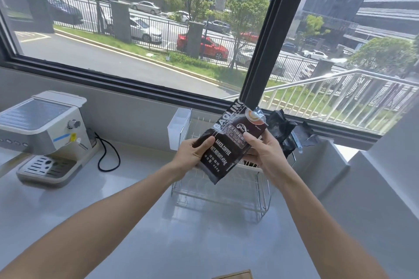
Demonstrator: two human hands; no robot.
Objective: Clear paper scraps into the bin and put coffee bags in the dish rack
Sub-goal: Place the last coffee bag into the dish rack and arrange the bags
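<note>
A dark brown coffee bag (229, 142) with white lettering is held tilted in the air above the wire dish rack (217, 197). My left hand (192, 154) grips its left edge and my right hand (263, 154) grips its right side. The rack stands on the white counter under the window, with a white cutlery holder (178, 129) on its left end. Other dark bags (285, 133) lie crumpled at the rack's far right, partly hidden behind my right hand.
A cream espresso machine (45, 136) sits at the left of the white counter (113, 210), its black cord (106, 154) looping beside it. A brown cardboard edge (235, 275) shows at the bottom. A grey wall block (362, 188) rises on the right.
</note>
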